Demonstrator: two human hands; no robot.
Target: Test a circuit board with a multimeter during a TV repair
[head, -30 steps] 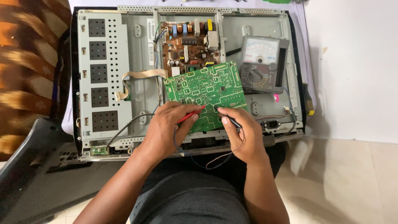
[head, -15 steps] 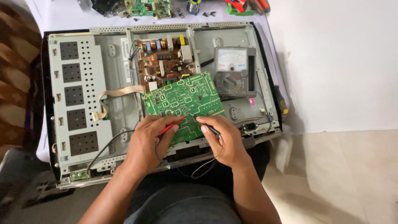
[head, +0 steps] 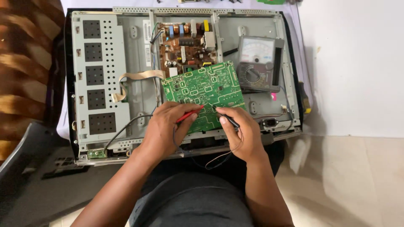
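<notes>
Hands (head: 168, 128) (head: 244, 134) press red (head: 189, 114) and black probes (head: 227, 120) onto green board (head: 206, 90)

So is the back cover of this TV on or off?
Off: the metal chassis, the brown power board and the green circuit board lie exposed.
</notes>
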